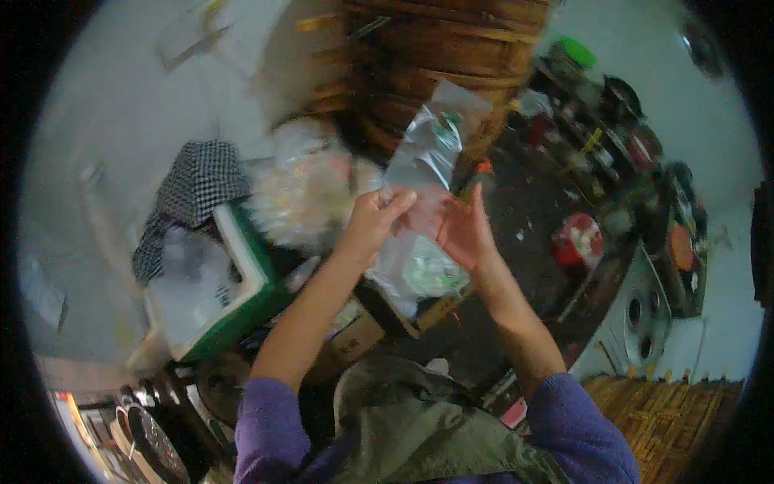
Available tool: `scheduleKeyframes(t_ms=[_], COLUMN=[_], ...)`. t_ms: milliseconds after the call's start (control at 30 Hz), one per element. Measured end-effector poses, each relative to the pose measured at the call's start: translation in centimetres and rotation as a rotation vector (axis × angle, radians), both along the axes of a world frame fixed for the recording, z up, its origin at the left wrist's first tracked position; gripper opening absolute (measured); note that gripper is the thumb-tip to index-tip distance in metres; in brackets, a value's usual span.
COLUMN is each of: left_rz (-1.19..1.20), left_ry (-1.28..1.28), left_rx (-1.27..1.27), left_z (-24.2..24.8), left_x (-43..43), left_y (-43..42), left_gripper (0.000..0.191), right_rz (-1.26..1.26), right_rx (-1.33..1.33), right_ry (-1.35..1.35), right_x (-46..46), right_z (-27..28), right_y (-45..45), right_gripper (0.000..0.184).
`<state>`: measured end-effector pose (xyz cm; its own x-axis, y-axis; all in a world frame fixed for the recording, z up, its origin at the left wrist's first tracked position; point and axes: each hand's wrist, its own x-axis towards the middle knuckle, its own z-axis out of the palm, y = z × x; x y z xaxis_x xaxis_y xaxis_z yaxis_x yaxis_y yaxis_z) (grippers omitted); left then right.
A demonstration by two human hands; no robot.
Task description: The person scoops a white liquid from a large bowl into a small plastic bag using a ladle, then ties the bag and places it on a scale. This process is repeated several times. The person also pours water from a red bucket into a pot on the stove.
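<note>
A clear plastic bag (426,148) with a small green print runs upward from between my hands. My left hand (378,221) pinches its near part between thumb and fingers. My right hand (465,230) is spread at the bag's right side, thumb pointing up, its fingers behind or against the film; blur hides the exact contact. Just below my hands, a pale plastic packet with light green contents (429,269) lies over a cardboard box (357,339). Purple sleeves cover my upper arms.
A green and white foam-like box (242,308) holding plastic, with a checkered cloth (208,175) on it, stands left. Filled clear bags (302,193) lie beside it. Large woven bamboo baskets (435,42) stand ahead. To the right are a red container (577,242) and a metal stove (635,314).
</note>
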<state>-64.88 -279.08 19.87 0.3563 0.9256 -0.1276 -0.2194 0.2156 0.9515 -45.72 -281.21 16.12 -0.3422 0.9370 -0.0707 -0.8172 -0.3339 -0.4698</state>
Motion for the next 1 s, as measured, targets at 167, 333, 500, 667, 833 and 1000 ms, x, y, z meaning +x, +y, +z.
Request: scheduleKeyframes(t_ms=[167,333,500,667,833,1000], left_rz=[0.24,0.23,0.128,-0.668,-0.731,-0.734], left_ry=[-0.271,-0.314,-0.19,0.098,0.191,0.324], left_rx=[-0.08,-0.326,-0.509,-0.867,-0.262,-0.184], left_z=[-4.8,-8.9,-13.8,-15.2,-14.9,-14.5], left_x=[20.7,36.9,45.9,47.9,57.3,72.1], left_y=[-0.8,-2.8,-3.1,-3.8,2.2,11.4], left_gripper=[0.023,0.023,0.034,0.043,0.028,0.022], right_rz=[-0.254,-0.689,-0.898,-0.775,-0.559,-0.595], right_rx=[0.074,-0.06,-0.136,-0.431,-0.373,-0.36], right_ry=[-0.533,-1.007,-1.113,-0.972,-1.252,-1.246], right_x=[12.1,24.1,34.6,45.2,56.3,66.3], right_z=[-3.8,-6.9,-9.4,-11.9,-12.9,-10.3], right_y=[-9.7,-12.4,-12.7,-10.5,-4.5,3.5], right_gripper=[0.037,0.018,0.021,0.02,0.026,0.028])
